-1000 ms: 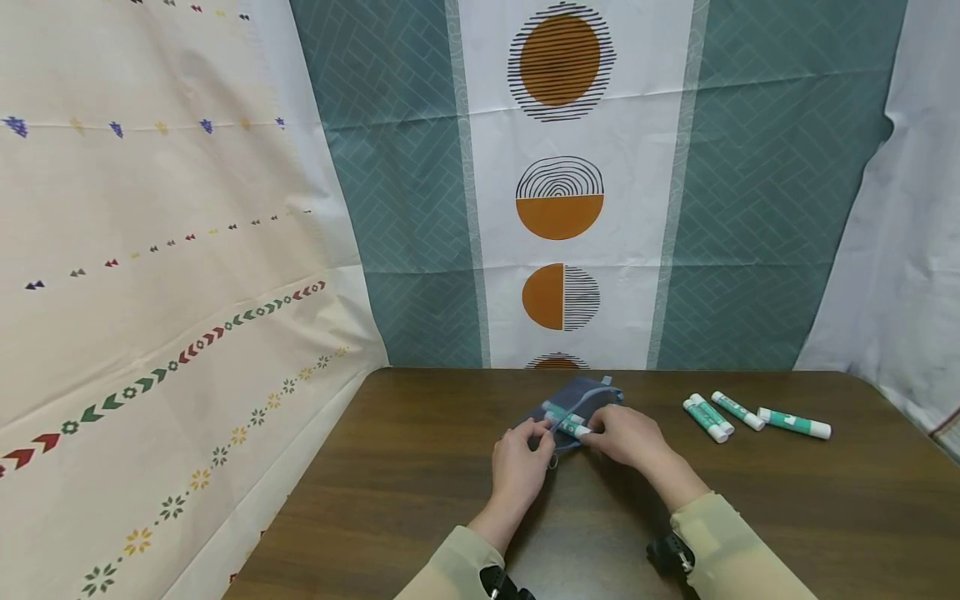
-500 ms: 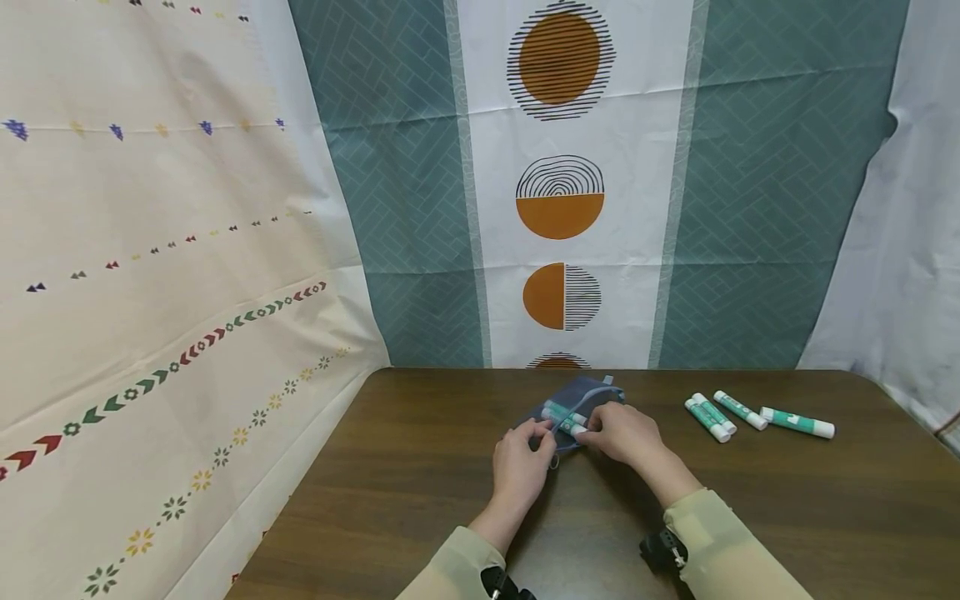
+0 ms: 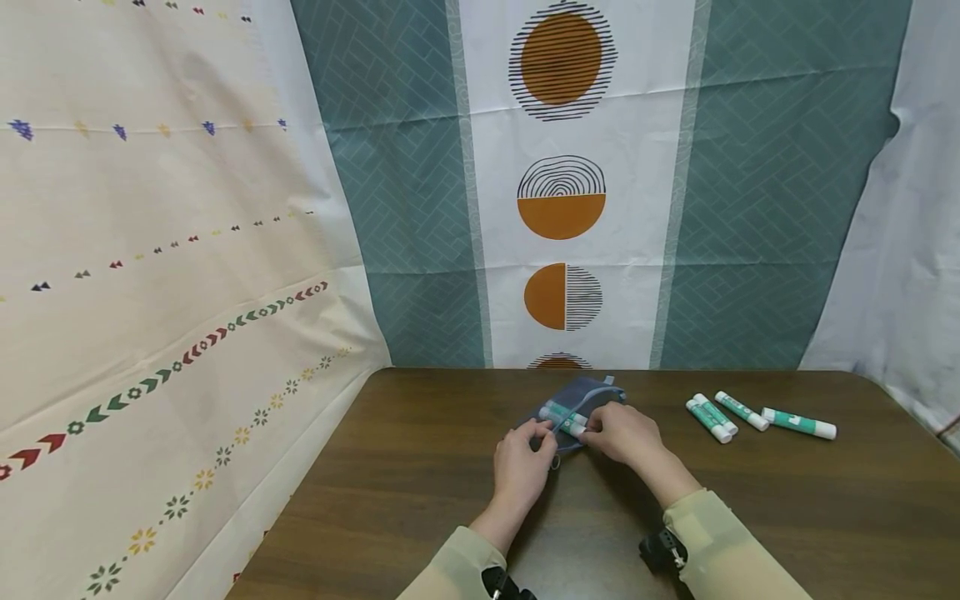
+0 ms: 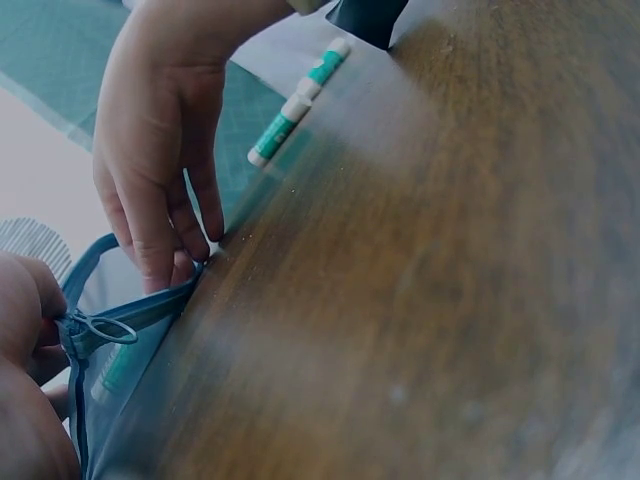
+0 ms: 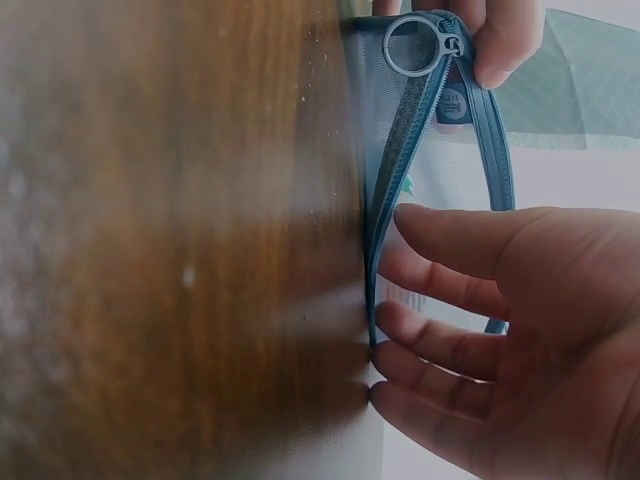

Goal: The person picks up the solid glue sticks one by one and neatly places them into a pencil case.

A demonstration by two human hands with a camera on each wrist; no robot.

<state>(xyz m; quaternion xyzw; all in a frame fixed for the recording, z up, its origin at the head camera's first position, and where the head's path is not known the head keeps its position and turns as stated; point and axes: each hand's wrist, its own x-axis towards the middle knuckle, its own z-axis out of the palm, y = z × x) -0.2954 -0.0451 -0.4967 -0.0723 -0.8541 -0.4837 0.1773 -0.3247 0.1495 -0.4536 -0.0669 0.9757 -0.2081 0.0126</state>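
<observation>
A blue see-through zip pouch (image 3: pixel 579 390) lies near the table's back edge, with green-and-white glue sticks (image 3: pixel 557 414) showing inside. My left hand (image 3: pixel 520 467) pinches the near left corner of its mouth, beside the zipper's ring pull (image 5: pixel 412 46). The mouth's two zipper edges stand apart. At the opening, my right hand (image 3: pixel 626 435) has thumb and index finger at the white near end of a glue stick (image 3: pixel 573 427), which lies mostly within the pouch. The remaining right fingers stretch down toward the table in the right wrist view; the fingertips' hold is partly hidden.
Several more glue sticks (image 3: pixel 712 419) lie on the wooden table (image 3: pixel 420 475) to the right of the pouch, one of them (image 3: pixel 799 423) set apart at the far right. Patterned cloths (image 3: pixel 573 183) hang behind and to the left of the table.
The glue stick at my right fingertips has slid a little deeper into the pouch, and the right hand has shifted slightly left. My left hand keeps its grip on the pouch.
</observation>
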